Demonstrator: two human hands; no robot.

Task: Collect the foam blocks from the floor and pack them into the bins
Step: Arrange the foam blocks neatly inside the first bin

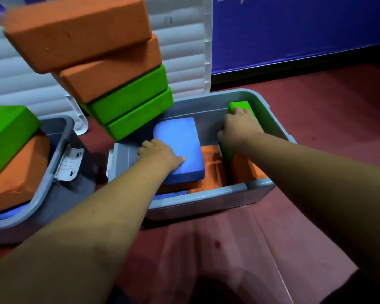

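Blue block (178, 145) is lying in the grey bin (206, 195), left hand (160, 153) curling round its nine-o'clock edge; right hand (242, 126) is gripping an upright green block (237, 105) at three o'clock. Partway, seemingly: a stack (110, 84) at eleven o'clock is waiting.

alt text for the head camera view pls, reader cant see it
A person's left hand grips a blue foam block and the right hand grips an upright green block inside a grey bin. A stack of orange and green blocks leans behind it.
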